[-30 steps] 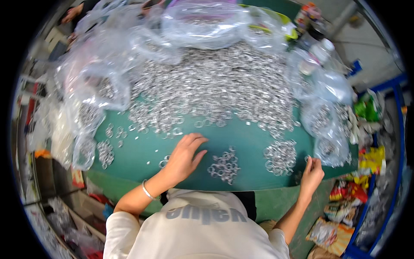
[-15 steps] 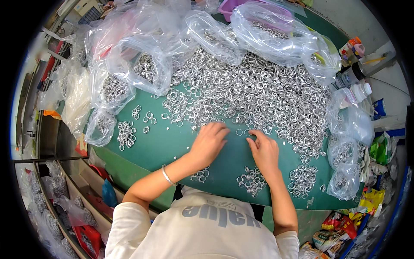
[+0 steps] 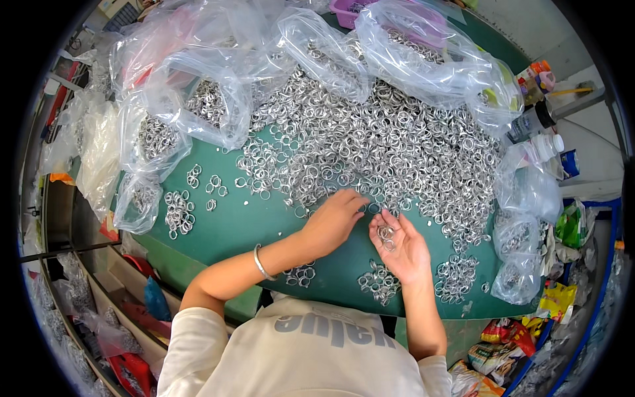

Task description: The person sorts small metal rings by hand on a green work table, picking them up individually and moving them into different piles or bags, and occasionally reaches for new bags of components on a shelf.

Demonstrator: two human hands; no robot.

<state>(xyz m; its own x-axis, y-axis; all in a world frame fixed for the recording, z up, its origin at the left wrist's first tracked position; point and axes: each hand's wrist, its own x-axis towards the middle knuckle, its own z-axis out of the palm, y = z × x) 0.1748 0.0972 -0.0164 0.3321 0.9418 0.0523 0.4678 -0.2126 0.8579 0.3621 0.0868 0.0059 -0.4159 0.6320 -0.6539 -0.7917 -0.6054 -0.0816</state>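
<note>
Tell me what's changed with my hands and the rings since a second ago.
Your right hand came left and forward from the far right to just short of the metal ring pile, and now is palm up with a few rings in it. Your left hand moved forward to the pile's near edge, beside the right one. The small ring heaps and clear plastic bags look about as they were.
</note>
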